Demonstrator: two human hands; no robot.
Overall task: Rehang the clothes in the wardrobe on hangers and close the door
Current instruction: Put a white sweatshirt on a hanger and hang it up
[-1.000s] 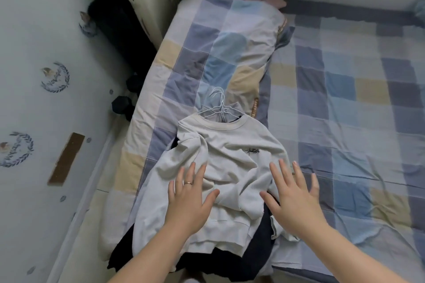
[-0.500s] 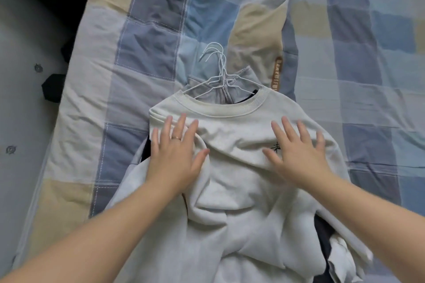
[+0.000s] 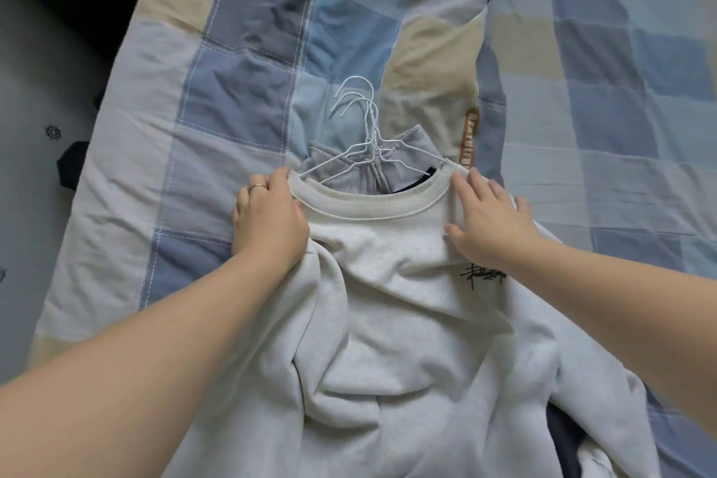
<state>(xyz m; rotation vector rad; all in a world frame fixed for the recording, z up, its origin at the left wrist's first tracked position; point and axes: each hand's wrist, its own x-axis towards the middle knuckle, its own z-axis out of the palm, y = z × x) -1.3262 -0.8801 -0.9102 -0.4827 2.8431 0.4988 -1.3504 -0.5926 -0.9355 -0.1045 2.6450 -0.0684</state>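
Patchwork bedding [image 3: 240, 89] in blue, grey and cream covers the bed, and everything lies on it. Nearest, well below the collar [image 3: 368, 206], a dark garment [image 3: 562, 435] peeps from under the rumpled hem of the white sweatshirt [image 3: 388, 322], which lies face up. Just left of the collar, the left hand [image 3: 267, 217] grips the shoulder fabric with curled fingers. Just right of the collar, the right hand [image 3: 489, 221] lies flat with straight fingers, pressing the cloth and grasping nothing. Beyond the collar a bunch of white wire hangers [image 3: 362, 120] rests on a grey garment [image 3: 341, 167], and at least one arm seems to run under the neckline. The step in hand looks like seating the sweatshirt on a hanger. To do it well, single out one hanger from the bunch, steady its hook, and draw each shoulder over the wire ends evenly, so that the ribbing is not stretched.
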